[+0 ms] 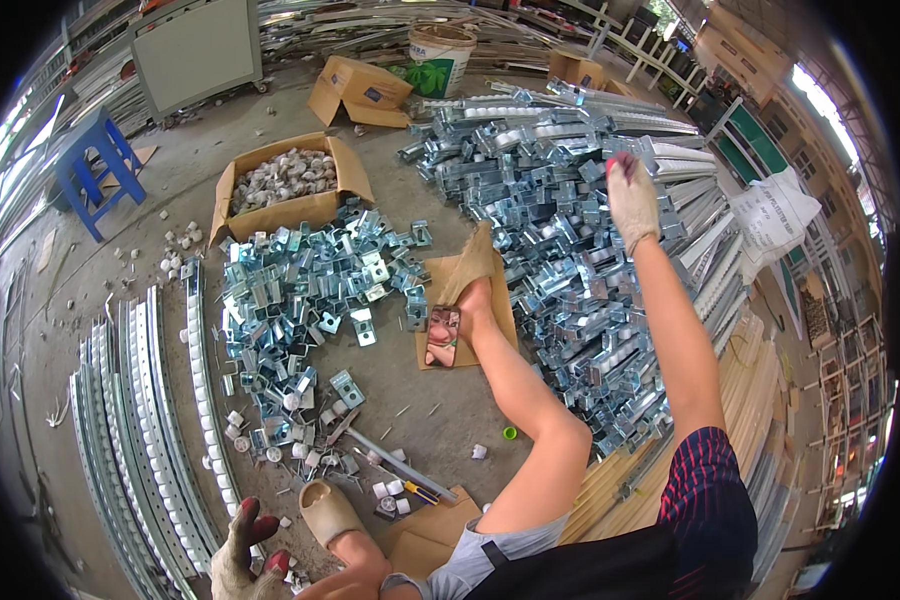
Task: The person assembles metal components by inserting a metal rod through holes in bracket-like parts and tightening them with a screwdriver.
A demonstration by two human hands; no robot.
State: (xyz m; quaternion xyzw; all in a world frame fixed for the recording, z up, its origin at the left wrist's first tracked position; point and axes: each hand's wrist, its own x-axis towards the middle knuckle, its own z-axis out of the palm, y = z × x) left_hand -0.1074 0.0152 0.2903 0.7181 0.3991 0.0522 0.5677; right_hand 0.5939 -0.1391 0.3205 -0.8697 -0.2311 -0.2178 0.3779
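My left hand [245, 555], in a pale work glove with red fingertips, is low at the left with its fingers apart, holding nothing. It is nearest to the near ends of several roller tracks [148, 390] lying side by side. My right hand [633, 205], gloved alike, reaches out over the far right part of a big heap of metal roller tracks with bracket ends [560, 210]. Its fingers bend away from view, so I cannot make out their grip. Between my hands lie a loose pile of zinc-coloured metal brackets [300, 290] and a yellow-handled screwdriver [420, 492].
A cardboard box [355, 165] of small parts stands behind the brackets. A phone [443, 335] leans by my foot on cardboard. White rollers [385, 490] lie near my sandal [330, 512]. Farther off are a blue stool [98, 170], a bucket [440, 60] and a white sack [775, 215].
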